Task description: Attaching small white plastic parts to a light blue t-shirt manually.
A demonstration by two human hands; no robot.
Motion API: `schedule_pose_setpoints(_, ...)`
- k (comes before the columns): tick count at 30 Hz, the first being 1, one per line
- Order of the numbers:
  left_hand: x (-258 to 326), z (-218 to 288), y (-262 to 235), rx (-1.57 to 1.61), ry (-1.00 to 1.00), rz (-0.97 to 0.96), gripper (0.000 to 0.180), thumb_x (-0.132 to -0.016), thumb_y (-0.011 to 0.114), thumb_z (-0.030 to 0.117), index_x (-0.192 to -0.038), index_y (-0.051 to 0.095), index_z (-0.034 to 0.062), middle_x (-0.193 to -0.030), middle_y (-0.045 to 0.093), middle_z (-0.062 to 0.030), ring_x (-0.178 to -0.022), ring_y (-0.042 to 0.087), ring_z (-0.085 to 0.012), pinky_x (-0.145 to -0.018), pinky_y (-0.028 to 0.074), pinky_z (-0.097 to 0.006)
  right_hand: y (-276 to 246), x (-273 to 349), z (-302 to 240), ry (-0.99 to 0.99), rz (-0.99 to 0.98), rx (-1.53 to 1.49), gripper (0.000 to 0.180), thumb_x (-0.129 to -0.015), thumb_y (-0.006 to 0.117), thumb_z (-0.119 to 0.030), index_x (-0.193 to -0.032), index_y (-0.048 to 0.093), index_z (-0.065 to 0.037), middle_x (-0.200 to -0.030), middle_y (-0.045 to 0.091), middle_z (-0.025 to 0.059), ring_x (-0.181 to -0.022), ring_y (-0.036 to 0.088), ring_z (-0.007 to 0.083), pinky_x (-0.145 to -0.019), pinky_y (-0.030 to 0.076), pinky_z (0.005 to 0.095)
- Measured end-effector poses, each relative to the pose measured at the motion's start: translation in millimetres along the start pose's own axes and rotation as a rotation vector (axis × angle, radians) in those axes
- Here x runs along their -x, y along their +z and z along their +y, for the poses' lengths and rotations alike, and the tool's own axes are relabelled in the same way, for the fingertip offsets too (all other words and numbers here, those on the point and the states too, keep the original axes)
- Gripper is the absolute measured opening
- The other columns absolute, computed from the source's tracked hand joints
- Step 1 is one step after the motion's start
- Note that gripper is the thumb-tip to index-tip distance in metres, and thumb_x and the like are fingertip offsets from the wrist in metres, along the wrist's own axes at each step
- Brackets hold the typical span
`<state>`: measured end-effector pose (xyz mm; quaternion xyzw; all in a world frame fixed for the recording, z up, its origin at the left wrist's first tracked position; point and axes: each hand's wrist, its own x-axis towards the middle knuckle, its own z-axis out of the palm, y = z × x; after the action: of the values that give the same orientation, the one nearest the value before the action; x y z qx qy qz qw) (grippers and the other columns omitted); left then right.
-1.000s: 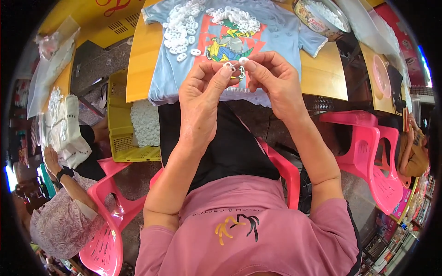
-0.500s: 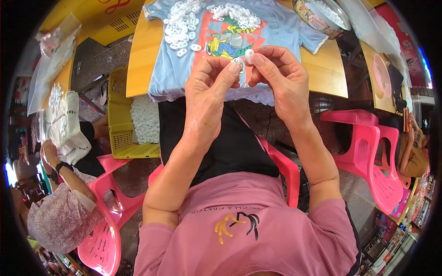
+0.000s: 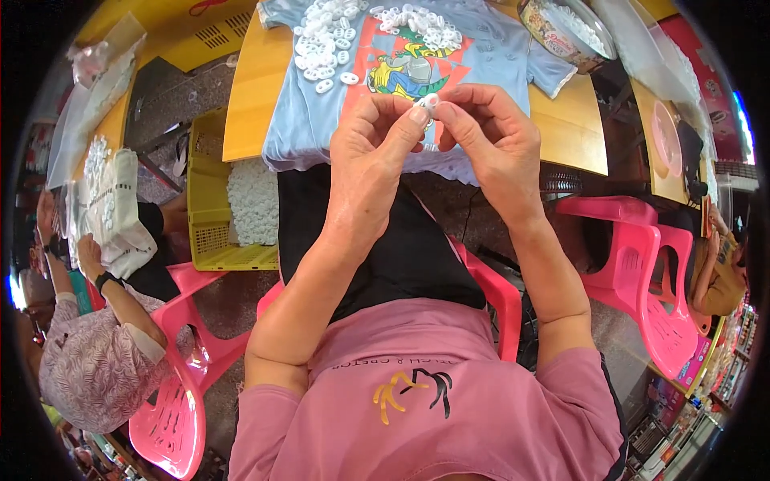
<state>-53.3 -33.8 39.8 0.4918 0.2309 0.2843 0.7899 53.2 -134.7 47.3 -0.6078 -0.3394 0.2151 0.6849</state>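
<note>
While the left hand point(image 3: 365, 156) and right hand point(image 3: 501, 152) meet above the near part of a blue shirt point(image 3: 309, 124), small white bits point(image 3: 431, 101) sit between their fingertips. Left thumb and forefinger pinch from one side, right thumb and finger from the other; both grips closed on the bits. Count unclear, fingers in the way; one shows a hole.

Shirt lies spread on a yellow-brown surface point(image 3: 247, 112), printed front up, hem hanging at the near edge. Two heaps of white ovals on it: a long heap point(image 3: 321, 36) to the left, a smaller heap point(image 3: 417, 26) across the top of the print. Loose ovals point(image 3: 349, 78) near the long heap's lower end.

Patterned tub point(image 3: 549, 36) at far right of the surface, beside a sleeve, white pieces inside. Lower left of the surface: yellow crate point(image 3: 202, 164), holding more white pieces.

Far left, a co-worker point(image 3: 100, 365) in a patterned top, one hand near a pale cloth point(image 3: 128, 240); cannot tell what it holds. Pink chair point(image 3: 634, 264) to the right.
</note>
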Motion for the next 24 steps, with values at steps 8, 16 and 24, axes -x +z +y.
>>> schedule_pose_setpoints(8,-1.2,1.0,-0.4,-0.037,0.003,0.009,0.019,-0.089,0.071,0.018,-0.093,0.064,0.0005,-0.083,0.062,-0.0017,-0.076,0.054,-0.0072,-0.068,0.044,-0.023,-0.7,-0.8,-3.9,-0.048,-0.041,0.067,0.020,-0.092,0.064,-0.004,-0.111,0.063,0.004,-0.090,0.066,0.0051,-0.073,0.061,0.0094,-0.067,0.051,0.0228)
schedule_pose_setpoints(16,3.7,-0.2,7.0,0.080,0.078,-0.012,0.014,-0.090,0.069,0.011,-0.092,0.064,-0.0020,-0.084,0.066,-0.0049,-0.077,0.061,-0.0097,-0.072,0.049,-0.024,9.5,6.6,0.6,-0.138,0.035,-0.011,0.018,-0.093,0.063,-0.003,-0.110,0.065,0.003,-0.089,0.065,0.0044,-0.075,0.060,0.0095,-0.069,0.050,0.0222)
schedule_pose_setpoints(24,-3.2,-6.3,-4.7,0.031,0.066,-0.061,0.013,-0.089,0.070,0.010,-0.095,0.064,0.0003,-0.086,0.066,-0.0038,-0.079,0.061,-0.0094,-0.075,0.049,-0.024,-1.4,1.0,7.8,0.037,-0.017,-0.139,0.019,-0.094,0.063,-0.007,-0.111,0.064,0.002,-0.085,0.062,0.0036,-0.073,0.057,0.0091,-0.070,0.051,0.0241)
